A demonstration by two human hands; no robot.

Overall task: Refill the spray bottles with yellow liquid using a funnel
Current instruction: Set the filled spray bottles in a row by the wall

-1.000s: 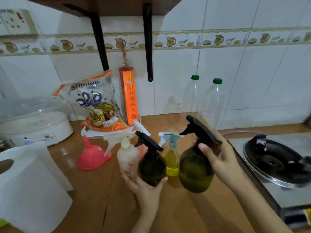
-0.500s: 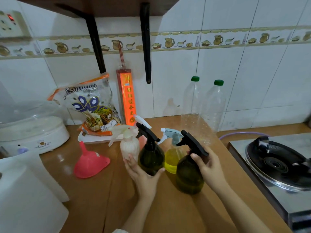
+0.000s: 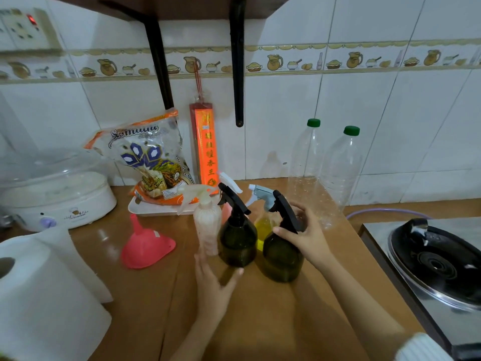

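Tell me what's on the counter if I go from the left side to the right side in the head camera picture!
paper towel roll → white cooker → pink funnel → white spray bottle → left dark spray bottle → right dark spray bottle → clear bottles with green caps → stove burner

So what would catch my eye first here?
Probably the cluster of spray bottles mid-counter: two dark green ones in front, the right hand gripping the neck of the right-hand dark bottle, the left hand open beside the left-hand dark bottle. Next, the pink funnel lying upside down to their left.
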